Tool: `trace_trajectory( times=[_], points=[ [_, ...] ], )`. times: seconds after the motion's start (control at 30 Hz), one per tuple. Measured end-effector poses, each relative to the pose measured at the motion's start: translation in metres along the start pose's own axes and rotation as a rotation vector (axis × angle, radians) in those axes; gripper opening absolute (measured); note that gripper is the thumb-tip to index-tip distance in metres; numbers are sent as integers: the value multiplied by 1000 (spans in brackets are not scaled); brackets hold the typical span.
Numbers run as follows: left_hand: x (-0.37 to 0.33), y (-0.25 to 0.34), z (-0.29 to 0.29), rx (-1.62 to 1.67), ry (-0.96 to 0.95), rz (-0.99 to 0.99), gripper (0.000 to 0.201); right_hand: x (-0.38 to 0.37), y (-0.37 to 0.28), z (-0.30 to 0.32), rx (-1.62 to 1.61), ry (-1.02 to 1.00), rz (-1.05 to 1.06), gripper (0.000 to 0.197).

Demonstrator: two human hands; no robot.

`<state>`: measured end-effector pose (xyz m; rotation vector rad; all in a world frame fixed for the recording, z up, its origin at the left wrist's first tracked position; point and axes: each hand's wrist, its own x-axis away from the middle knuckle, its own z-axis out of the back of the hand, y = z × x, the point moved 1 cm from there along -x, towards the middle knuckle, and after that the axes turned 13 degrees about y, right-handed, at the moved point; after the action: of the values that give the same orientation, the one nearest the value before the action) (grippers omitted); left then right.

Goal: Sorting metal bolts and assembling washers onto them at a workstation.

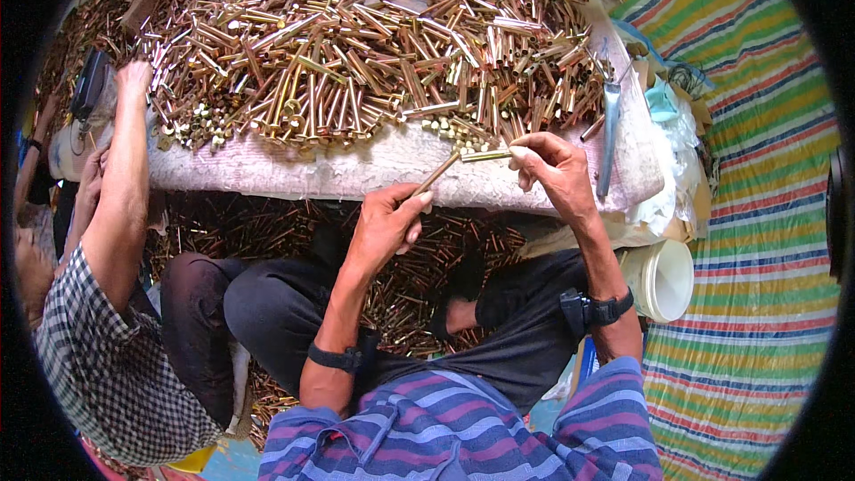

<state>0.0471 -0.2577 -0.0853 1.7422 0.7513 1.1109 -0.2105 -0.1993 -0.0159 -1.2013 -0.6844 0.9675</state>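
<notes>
My left hand [388, 221] grips a thin copper-coloured metal tube [436, 174], which slants up and to the right out of its fingers. Pinched between the thumb and fingers of my right hand [554, 169] is a shinier, brass-toned tube [486, 157], held nearly level. The two tubes' ends meet or almost meet; I cannot tell whether they touch. Both hands hover over the near edge of a pale, cloth-covered table [356, 174]. Just beyond them lie small pale caps [463, 134] and a large heap of metal tubes [383, 53].
A blue-handled tool [609, 138] lies at the table's right. Below right stands a white bucket [666, 281] beside a striped tarp [757, 214]. At left, a co-worker's hand [134, 78] reaches into the heap, near more caps [200, 125]. Loose tubes [401, 294] cover the floor.
</notes>
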Motion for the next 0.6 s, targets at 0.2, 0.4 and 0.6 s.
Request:
trace_trajectory(
  times=[0.2, 0.4, 0.6],
  points=[
    [-1, 0, 1, -19, -13, -1, 21, -5, -3, 3, -9, 5, 18, 18],
    [-4, -8, 6, 16, -42, 13, 17, -7, -5, 0, -9, -31, 22, 18],
    [-5, -9, 8, -18, -68, -6, 17, -13, -10, 10, 35, -113, -39, 19]
  ],
)
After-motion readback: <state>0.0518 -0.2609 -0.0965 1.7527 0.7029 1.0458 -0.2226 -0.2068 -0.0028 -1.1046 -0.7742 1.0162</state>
